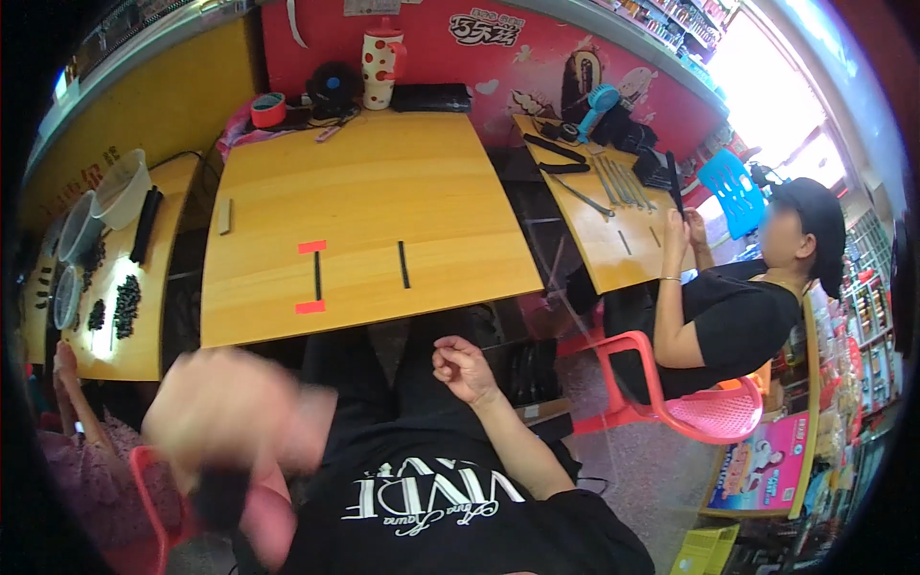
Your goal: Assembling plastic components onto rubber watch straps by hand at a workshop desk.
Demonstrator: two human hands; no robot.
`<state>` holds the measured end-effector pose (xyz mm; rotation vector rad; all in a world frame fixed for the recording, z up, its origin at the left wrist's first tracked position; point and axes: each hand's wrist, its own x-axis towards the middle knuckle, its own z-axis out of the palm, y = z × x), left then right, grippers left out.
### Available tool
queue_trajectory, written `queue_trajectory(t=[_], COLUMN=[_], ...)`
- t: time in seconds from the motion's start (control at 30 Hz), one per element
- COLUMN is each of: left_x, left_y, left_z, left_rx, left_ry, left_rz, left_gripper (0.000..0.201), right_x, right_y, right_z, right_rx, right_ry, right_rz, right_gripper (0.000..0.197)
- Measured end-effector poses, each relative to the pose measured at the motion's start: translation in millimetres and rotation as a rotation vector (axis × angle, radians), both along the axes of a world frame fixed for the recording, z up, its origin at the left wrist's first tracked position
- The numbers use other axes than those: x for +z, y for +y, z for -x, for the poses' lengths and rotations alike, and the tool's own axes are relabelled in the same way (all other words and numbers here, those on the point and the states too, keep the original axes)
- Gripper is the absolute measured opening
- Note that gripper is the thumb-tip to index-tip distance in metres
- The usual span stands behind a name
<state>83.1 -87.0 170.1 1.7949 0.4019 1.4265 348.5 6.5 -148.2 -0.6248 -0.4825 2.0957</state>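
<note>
My left hand (235, 407) is raised over my lap in front of the near edge of the yellow wooden table (441, 182). Motion smears its fingers, so their state is unclear; a dark blurred patch (220, 498) shows by its wrist. Above my lap, my right hand (465, 369) has its fingers curled in, with nothing visible in them. Neither hand touches the tabletop. Toward the table's front lies a thin black strip (317, 276) between two red tape pieces (311, 247). Another black strip (403, 264) lies to its right.
A beige bar (225, 217) lies at the table's left. Behind are red tape (268, 110), a small black fan (333, 86), a spotted tumbler (379, 67) and a black pouch (431, 97). Clear tubs (122, 189) and black pieces (126, 307) occupy the left table. A co-worker (738, 307) sits right.
</note>
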Motion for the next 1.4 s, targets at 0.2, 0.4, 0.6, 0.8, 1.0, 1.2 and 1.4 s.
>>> queue_trajectory(t=[0.2, 0.4, 0.6, 0.8, 1.0, 1.2, 1.4], left_x=[-85, -164, -166, -196, -185, -69, -7], left_y=[148, 231, 276, 311, 313, 253, 168], left_z=[-9, -34, -50, -39, -36, -43, -67], left_rx=[0.769, 0.655, 0.669, 0.711, 0.729, -0.086, -0.571], left_ry=[0.946, 1.344, 1.296, 1.251, 1.203, 0.19, -0.187], left_rz=[-0.148, -0.201, -0.339, -0.279, -0.136, 0.26, 0.307], left_gripper=[0.052, 0.048, 0.05, 0.047, 0.044, 0.056, 0.051], right_x=[0, -7, -1, -8, -3, -6, -4], right_y=[1, -2, -3, -1, -2, 7, 12], right_z=[-12, -15, -14, -15, -19, -22, -17], right_rx=[-0.029, -0.016, -0.025, -0.013, 0.014, 0.072, 0.106], right_ry=[-0.017, -0.034, 0.036, 0.096, 0.138, 0.212, 0.235], right_rz=[0.003, -0.015, -0.007, 0.075, 0.123, 0.176, 0.163], right_gripper=[0.015, 0.016, 0.016, 0.015, 0.015, 0.016, 0.018])
